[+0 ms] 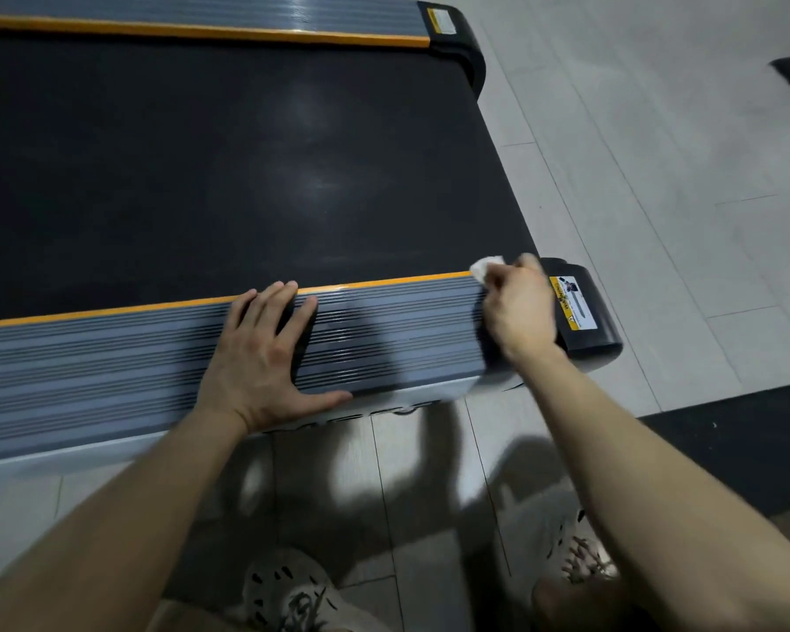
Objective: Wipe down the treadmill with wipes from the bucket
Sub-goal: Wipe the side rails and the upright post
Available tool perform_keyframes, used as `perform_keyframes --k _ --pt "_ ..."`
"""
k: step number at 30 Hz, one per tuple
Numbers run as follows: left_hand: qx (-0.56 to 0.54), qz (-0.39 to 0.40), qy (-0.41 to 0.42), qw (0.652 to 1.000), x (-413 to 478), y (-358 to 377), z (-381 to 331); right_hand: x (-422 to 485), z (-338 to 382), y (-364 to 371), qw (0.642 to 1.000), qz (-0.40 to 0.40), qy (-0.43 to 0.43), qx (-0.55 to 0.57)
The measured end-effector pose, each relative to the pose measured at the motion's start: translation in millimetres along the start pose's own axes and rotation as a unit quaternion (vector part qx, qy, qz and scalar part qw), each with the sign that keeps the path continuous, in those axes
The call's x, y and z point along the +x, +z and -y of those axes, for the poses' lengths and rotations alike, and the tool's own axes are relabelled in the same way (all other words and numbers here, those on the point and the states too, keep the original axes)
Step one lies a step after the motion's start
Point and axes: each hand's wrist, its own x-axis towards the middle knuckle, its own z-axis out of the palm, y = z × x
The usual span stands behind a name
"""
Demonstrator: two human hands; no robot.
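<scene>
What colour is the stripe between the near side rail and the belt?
Orange-yellow stripe, clearest in the head view.

One treadmill (247,152): two side rails (110,371), two end caps (589,333), two warning labels (573,303). On it, left hand (265,353), right hand (518,307), one wipe (484,266). Beside it, two shoes (288,590).

The small crumpled white wipe (485,267) pokes out beyond the right grip (518,307), at the orange-edged ribbed grey rail (384,330) of the black-belted treadmill (247,166).
</scene>
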Motion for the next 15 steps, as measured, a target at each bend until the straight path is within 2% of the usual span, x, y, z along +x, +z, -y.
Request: perform_keyframes --k 2,5,6,9,11,13,15 --pt "0.004 0.007 0.002 1.000 0 0 0 5 -12 -7 0.998 -0.033 0.053 0.015" --pt "0.004 0.003 0.000 1.000 -1 -1 -2 -12 22 7 0.992 -0.067 0.086 0.063" --pt "0.004 0.002 -0.001 1.000 0 -1 -1 -21 40 17 0.993 -0.063 0.062 0.080" --pt "0.001 -0.004 0.004 1.000 1 0 -1 -54 96 47 0.991 0.015 -0.095 0.093" --pt "-0.002 -0.008 0.003 1.000 0 -1 -2 -60 107 51 0.981 0.053 -0.165 0.088" --pt "-0.006 -0.008 0.000 1.000 0 -3 -3 -48 87 41 0.980 0.060 -0.177 0.071" --pt "-0.006 -0.007 0.001 1.000 0 -3 -3 -30 42 22 0.991 0.041 -0.120 0.039"
